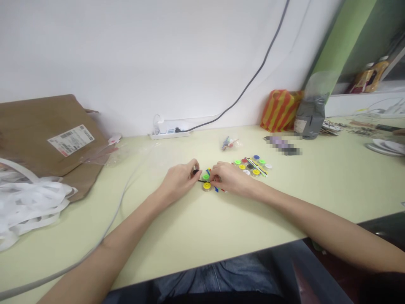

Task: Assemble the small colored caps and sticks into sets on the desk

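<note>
Between the fingers of my left hand (179, 179) is a small black disc (195, 172), pinched by thumb and forefinger. A thin black strip (204, 181) runs from there to my right hand (230, 178), whose fingers are closed on its other end; the fingertips are partly hidden. Just below the strip a clear round piece with a yellow top (206, 186) rests on the table. A similar piece with a green top (206, 177) lies behind the strip. Small blue and red bits (217, 189) show under my right hand.
Right of my hands lie several coloured round pieces (256, 172) and thin sticks. A small clear bag of parts (230, 142) lies behind. A power strip (169, 134) sits by the wall. A grey cable (122, 198), brown bag (41, 139) and white strips (31, 207) occupy the left.
</note>
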`<state>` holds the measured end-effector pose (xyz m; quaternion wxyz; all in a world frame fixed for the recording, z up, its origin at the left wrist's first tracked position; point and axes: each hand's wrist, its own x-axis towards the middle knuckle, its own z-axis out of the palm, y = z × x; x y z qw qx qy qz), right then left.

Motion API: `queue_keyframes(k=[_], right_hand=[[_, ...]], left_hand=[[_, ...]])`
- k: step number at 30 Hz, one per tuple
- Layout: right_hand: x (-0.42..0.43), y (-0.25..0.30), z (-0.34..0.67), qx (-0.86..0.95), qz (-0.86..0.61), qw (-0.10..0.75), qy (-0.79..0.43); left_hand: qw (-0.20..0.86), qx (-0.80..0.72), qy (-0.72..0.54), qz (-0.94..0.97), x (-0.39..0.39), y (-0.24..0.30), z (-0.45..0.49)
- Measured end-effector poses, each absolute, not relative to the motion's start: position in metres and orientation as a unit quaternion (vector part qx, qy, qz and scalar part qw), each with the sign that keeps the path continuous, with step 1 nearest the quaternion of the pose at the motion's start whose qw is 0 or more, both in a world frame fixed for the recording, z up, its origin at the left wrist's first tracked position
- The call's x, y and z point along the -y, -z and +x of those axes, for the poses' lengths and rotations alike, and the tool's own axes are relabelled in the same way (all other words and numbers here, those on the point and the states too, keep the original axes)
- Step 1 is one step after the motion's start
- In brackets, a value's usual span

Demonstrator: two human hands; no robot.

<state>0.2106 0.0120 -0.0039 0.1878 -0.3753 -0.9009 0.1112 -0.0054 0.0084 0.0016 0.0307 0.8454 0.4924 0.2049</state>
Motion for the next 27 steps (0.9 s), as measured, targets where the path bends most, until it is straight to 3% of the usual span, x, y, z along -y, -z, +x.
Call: queue_keyframes(k=[7,11,17,27], right_hand=[[-0.007,0.004,0.205,0.869,-0.432,0.197,-0.136],[-0.009,0.002,0.206,0.864,-0.430,0.227,-0.133],[-0.012,-0.007,0.216,0.834,-0.436,0.323,-0.102],[-0.007,-0.001,0.207,0.788,-0.357,0.462,-0.195]], left_hand=[[0.039,-0.489,-0.212,0.845,-0.009,0.000,-0.006],[0.040,-0.504,-0.279,0.816,-0.007,-0.003,-0.004],[0.100,-0.476,-0.384,0.785,-0.007,-0.006,-0.005],[0.268,-0.434,-0.396,0.763,0.003,-0.010,0.007]])
